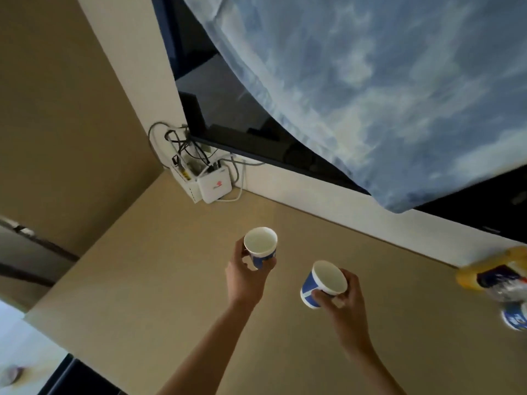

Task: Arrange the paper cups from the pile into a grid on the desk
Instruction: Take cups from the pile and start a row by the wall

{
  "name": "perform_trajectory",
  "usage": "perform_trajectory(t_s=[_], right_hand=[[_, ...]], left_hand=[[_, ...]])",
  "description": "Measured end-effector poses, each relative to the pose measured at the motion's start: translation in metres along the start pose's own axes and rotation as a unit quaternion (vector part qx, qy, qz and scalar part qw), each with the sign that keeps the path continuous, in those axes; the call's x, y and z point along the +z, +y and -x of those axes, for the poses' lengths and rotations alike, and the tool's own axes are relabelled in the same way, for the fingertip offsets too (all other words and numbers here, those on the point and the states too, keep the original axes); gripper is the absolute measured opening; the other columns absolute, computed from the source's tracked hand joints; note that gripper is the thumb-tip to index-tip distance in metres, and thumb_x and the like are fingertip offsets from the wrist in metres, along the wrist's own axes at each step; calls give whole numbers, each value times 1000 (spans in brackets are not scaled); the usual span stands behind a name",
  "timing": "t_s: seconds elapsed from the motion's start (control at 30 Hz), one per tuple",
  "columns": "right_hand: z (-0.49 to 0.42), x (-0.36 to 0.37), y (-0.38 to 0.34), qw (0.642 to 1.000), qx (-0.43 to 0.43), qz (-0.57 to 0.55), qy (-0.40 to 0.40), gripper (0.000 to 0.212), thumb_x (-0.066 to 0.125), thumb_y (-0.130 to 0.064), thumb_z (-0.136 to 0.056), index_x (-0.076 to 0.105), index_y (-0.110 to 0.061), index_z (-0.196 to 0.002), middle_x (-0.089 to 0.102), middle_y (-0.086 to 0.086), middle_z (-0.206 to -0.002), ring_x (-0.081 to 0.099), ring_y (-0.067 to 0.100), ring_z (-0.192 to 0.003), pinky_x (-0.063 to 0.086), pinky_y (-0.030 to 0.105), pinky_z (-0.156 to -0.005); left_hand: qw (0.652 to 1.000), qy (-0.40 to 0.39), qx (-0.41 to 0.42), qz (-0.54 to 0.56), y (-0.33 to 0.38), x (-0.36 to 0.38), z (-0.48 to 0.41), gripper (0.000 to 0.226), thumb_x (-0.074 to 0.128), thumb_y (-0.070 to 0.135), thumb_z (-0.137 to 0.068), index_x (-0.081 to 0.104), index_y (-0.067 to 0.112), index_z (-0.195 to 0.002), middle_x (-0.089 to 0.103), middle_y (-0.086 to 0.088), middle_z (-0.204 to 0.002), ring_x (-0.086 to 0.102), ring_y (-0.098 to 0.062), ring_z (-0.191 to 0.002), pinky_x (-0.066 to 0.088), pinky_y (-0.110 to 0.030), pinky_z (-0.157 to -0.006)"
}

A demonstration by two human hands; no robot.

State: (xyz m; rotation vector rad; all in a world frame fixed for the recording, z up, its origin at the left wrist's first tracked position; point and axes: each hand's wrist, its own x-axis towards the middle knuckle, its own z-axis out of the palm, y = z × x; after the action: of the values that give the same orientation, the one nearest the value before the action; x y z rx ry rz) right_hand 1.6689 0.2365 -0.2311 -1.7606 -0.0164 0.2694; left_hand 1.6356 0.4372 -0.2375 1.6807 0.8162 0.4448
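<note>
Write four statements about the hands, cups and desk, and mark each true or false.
1. The left hand holds a cup. True.
2. The right hand is empty. False: it grips a second cup.
3. Both cups are held mouth down. False: their open mouths face the camera.
4. A white box with cables sits at the far corner of the desk. True.
</note>
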Motion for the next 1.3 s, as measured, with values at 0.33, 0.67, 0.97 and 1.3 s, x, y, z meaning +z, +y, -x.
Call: perform_trajectory(t_s=[0.33, 0.67, 0.97, 1.3], right_hand=[[-46, 86, 25, 1000, -4, 22, 0, 58, 85, -2, -74, 55, -25, -118, 64, -9, -110, 66, 10, -96, 55, 20, -69], [-92, 109, 52, 999, 1, 47, 29, 59, 87, -20, -63, 56, -34, -111, 66, -16, -104, 67, 6, -94, 54, 25, -76], [-103, 104, 70, 999, 10, 47, 24, 57, 80, -27, -59, 56, -33, -111, 67, -16, -104, 67, 7, -94, 52, 26, -76], [-120, 100, 72, 998, -6, 62, 11, 59, 87, 2, -70, 57, -30, -110, 65, -19, -103, 67, 7, -92, 52, 30, -79]], left_hand=[[1000, 4, 23, -12, -65, 9, -103, 63, 88, 27, -72, 54, 28, -126, 65, 9, -114, 61, -5, -102, 51, -22, -77], [995, -24, 93, -36, -83, 56, -225, 60, 86, 16, -73, 57, 13, -126, 66, -4, -116, 61, -17, -102, 45, -14, -69], [990, -44, 112, -66, -96, 74, -261, 60, 85, 22, -74, 57, 18, -127, 67, 0, -119, 63, -16, -105, 51, -28, -76], [985, -66, 129, -92, -94, 84, -267, 60, 85, 21, -75, 57, 19, -129, 64, 0, -122, 61, -12, -106, 45, -17, -77]])
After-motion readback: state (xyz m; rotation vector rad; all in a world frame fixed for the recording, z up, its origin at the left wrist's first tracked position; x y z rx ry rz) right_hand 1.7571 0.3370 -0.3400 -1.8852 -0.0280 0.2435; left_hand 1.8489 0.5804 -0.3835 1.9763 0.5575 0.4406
